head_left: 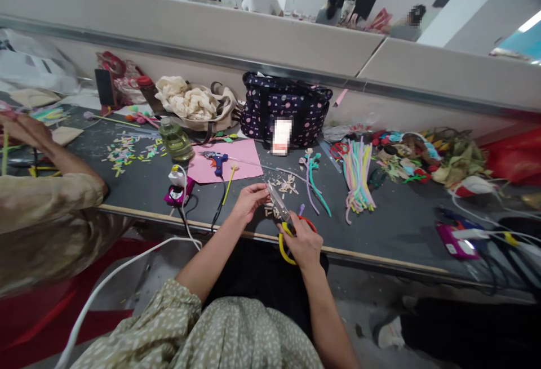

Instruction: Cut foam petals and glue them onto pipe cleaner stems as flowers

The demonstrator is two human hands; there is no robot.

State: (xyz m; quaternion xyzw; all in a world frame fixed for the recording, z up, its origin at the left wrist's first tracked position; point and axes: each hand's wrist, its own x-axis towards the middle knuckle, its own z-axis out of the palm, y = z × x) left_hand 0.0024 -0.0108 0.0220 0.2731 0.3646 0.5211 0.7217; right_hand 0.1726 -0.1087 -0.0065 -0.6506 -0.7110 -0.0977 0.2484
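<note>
In the head view my right hand (305, 241) is closed around the handles of a pair of scissors (279, 205), one handle yellow and one red. The blades point up and left to the fingertips of my left hand (250, 202). Those left fingers are pinched together by the blade tips; whatever they hold is too small to make out. Below and beyond the blades, short cream-coloured cut pieces (286, 184) lie scattered on the dark table (393, 228). Just right of them are a purple and a teal fuzzy stem (313, 186) with curled tops.
A blue glue gun (217, 161) rests on pink paper (249, 154), beside a bottle of yellowish liquid (176, 141). Pastel fuzzy stems (358, 174) lie bundled at right. A dark patterned bag (287, 104) stands behind. At left, a co-worker's arm (63, 158) leans over the table; cables cross its front edge.
</note>
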